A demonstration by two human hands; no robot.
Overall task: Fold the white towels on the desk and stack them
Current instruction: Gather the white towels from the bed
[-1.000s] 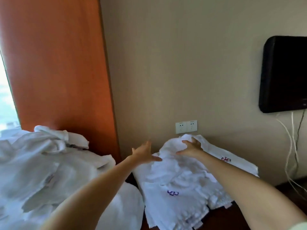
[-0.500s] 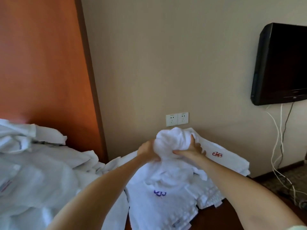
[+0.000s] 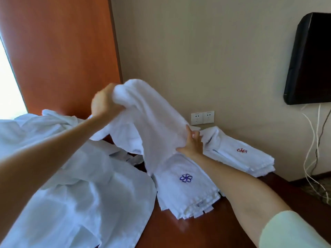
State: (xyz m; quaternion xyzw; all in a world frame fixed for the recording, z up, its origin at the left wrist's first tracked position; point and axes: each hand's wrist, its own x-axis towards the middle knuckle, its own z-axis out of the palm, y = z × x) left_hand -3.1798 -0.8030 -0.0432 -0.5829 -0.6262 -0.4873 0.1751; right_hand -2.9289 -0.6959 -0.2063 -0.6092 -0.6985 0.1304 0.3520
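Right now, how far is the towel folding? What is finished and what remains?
Done: two folded stacks lie on the desk, the purple-logo stack and the red-logo stack behind it. In hand: the left hand grips a raised towel and the right hand holds its lower edge; it is not folded yet. Left: the crumpled pile on the left.

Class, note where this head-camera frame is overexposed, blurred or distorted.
Head view: the window at the left edge is blown out white; the left hand gripping the lifted towel is motion-blurred; the wide lens tilts the television; the desk shows soft glare.
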